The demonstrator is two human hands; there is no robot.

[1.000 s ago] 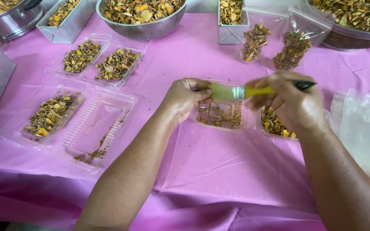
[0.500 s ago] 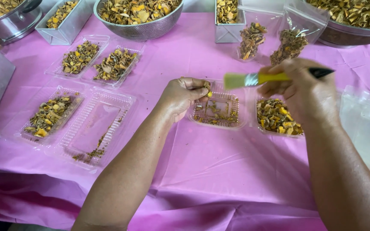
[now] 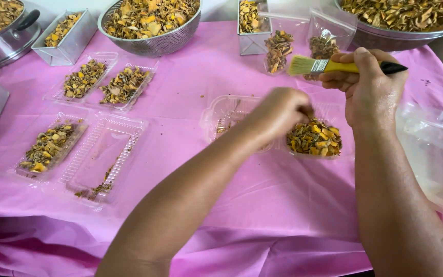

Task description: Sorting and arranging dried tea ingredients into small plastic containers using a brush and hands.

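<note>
My right hand grips a paintbrush with a yellow ferrule, black handle and pale bristles, held level above the table with the bristles pointing left. My left hand is closed, fingers pinched over the yellow-brown dried pieces that fill the right half of a clear plastic clamshell tray. The tray's left half holds only a few crumbs. What the left fingers pinch is hidden.
A pink cloth covers the table. At left lie two more open clamshell trays with dried pieces. Metal colander, steel bowl, pot, square tins and filled bags line the back. Clear bags lie at right.
My left hand has moved right, from the tray's left half onto the filled right half. The brush has lifted up and away from the tray.
</note>
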